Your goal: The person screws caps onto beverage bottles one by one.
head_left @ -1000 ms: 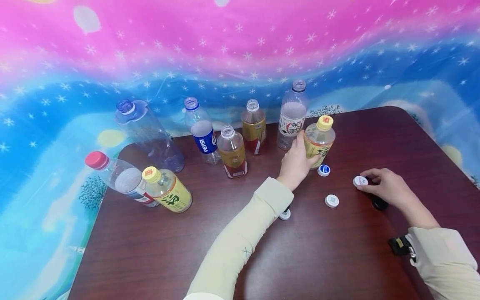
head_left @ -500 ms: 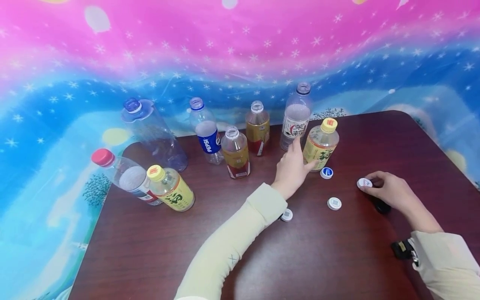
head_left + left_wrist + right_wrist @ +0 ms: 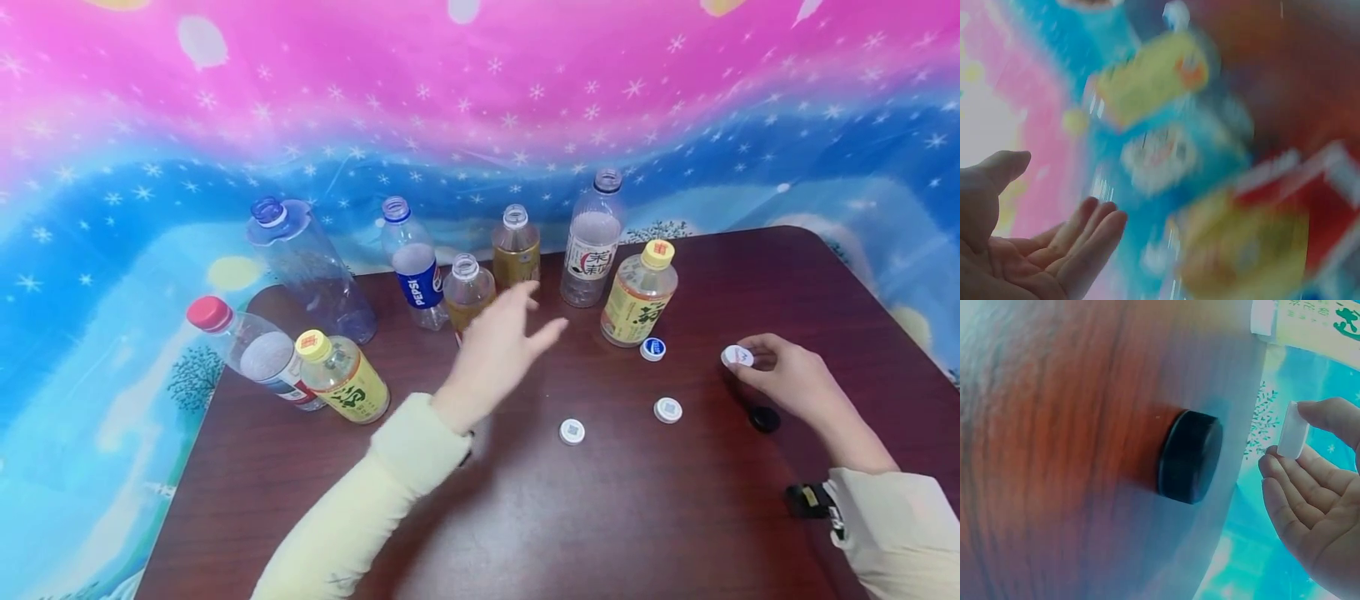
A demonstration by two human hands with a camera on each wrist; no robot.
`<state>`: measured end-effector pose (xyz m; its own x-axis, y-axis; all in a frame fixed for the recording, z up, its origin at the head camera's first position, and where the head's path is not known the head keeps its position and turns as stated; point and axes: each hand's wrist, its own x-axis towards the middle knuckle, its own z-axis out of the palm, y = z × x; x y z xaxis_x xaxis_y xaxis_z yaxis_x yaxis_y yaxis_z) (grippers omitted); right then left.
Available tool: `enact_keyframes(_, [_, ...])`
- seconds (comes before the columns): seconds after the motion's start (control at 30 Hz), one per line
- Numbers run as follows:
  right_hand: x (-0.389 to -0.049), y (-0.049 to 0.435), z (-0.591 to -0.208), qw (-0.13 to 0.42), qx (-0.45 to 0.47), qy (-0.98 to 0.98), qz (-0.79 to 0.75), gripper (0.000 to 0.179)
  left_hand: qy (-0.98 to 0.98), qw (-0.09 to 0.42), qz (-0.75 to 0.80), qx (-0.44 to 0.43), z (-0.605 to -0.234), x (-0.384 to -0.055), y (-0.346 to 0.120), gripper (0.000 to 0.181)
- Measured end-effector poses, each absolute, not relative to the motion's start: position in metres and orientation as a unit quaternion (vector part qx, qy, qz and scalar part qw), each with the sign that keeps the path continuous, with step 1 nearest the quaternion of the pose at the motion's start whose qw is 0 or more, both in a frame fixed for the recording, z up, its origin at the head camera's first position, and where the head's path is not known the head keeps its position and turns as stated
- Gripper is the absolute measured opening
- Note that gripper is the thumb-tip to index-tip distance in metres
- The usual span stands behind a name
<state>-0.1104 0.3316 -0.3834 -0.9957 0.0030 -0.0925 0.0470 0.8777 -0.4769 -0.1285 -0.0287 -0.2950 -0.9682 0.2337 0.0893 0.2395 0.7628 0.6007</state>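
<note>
The right wrist view gives a side view of the round white plastic cap with a printed top (image 3: 737, 356), its thin rim pinched between the thumb and fingertips of the right hand (image 3: 791, 375); only the head view shows the print. The tall ridge of the round black plastic cap (image 3: 1190, 456) also stands out at the wrist, while from the head it is a small dark disc on the dark red-brown wooden table (image 3: 600, 517) beside that hand. The left hand (image 3: 495, 350) is in the air with thumb and fingers apart, partly covering the clear bottle with a gold-and-red label (image 3: 467, 302) in the head view; the blurred left wrist view shows the palm and a gap to the bottles. Near the right hand, a clear bottle with a yellow label and yellow cap (image 3: 640, 300) stands upright, a small blue-topped cap (image 3: 652, 348) just beside its base. The clear bottle with a blue Pepsi label (image 3: 417, 275) has an open neck; whether any bottle holds liquid I cannot tell.
</note>
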Motion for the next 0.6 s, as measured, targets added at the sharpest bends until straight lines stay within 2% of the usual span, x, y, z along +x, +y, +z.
enact_keyframes(0.1, [-0.11, 0.33, -0.381, 0.047, 0.013, 0.968, -0.248, 0.046, -0.929, 0.076, -0.345, -0.106, -0.274, -0.13, -0.062, 0.055])
enact_keyframes(0.2, [-0.109, 0.329, -0.381, 0.052, 0.013, 0.967, -0.249, 0.046, -0.91, 0.168, -0.372, -0.076, -0.256, -0.134, -0.094, 0.048])
enact_keyframes(0.33, [-0.11, 0.329, -0.383, 0.049, 0.012, 0.967, -0.251, 0.046, -0.883, 0.27, -0.384, -0.013, -0.238, -0.144, -0.132, 0.047])
enact_keyframes(0.43, [-0.11, 0.33, -0.385, 0.047, 0.011, 0.966, -0.253, 0.046, -0.879, 0.287, -0.378, 0.054, -0.23, -0.152, -0.156, 0.057])
enact_keyframes(0.6, [-0.111, 0.328, -0.384, 0.041, 0.007, 0.965, -0.258, 0.045, -0.888, 0.232, -0.366, 0.157, -0.227, -0.164, -0.188, 0.084])
